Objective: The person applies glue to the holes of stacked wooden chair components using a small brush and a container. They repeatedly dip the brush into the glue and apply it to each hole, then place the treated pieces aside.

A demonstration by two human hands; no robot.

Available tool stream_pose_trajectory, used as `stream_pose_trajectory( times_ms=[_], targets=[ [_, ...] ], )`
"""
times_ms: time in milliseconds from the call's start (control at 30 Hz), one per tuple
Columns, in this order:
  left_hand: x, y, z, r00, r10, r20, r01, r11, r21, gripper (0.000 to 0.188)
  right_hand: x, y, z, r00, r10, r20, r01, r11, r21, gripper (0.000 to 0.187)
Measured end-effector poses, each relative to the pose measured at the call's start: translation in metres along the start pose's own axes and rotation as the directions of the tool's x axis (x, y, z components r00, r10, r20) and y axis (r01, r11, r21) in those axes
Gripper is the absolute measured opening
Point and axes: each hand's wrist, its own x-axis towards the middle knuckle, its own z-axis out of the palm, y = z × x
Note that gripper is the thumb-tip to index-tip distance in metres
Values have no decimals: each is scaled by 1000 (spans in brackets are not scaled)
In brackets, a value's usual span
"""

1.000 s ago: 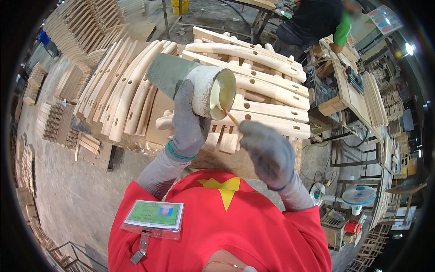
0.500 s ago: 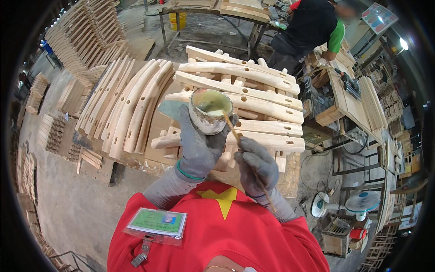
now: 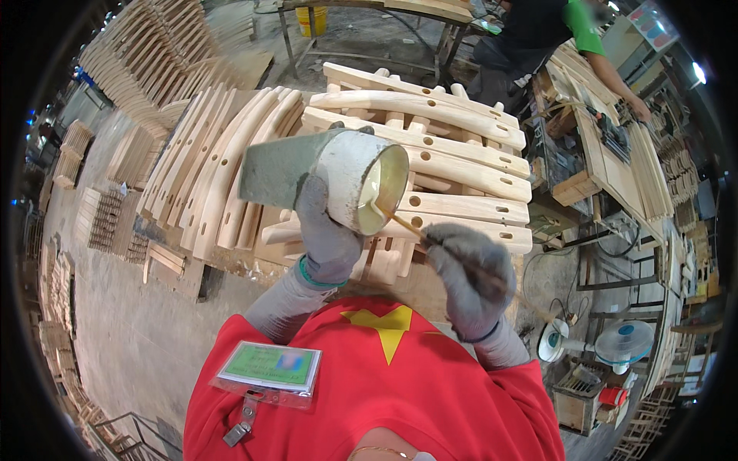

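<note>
While the head view shows the white cup (image 3: 344,170) more upright half a second earlier, it now tips rightward above the slatted wood (image 3: 470,175); the tip of the stick (image 3: 405,224) inside is indistinct. Left hand (image 3: 327,240), fingers partly hidden, grips the cup from below; right hand (image 3: 473,273), blurred, is curled around the stick.

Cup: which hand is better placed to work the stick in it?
Right hand, I'd say: it grips the stick, tip inside the cup. Left hand is busy holding the cup tilted, mouth toward the right.
</note>
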Motion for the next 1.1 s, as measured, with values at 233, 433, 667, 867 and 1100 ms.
stream_pose_trajectory(
  times_ms=[233, 433, 667, 867, 1100],
  targets=[
    [5, -4, -2, 991, -74, -113, 66, 995, -75, 56, -6, -1, -9, 990, -137, 23, 130, 972, 195, 25],
    [9, -3, 5, 990, -92, 108, 99, 993, -57, 54, -2, 16, 5, 988, 43, -151, 48, 834, 549, 28],
    [9, -21, -6, 993, -62, 99, 81, 978, -192, 51, -1, 11, 5, 967, 207, -148, -109, 863, 493, 23],
    [18, -29, -11, 988, -62, -138, 54, 997, -61, 48, 36, 7, -14, 917, 349, -193, -288, 914, 288, 15],
    [29, -21, -29, 940, -305, -153, 164, 798, -580, 52, 137, 91, -64, 968, 242, 71, -222, 951, -213, 20]
  ],
)
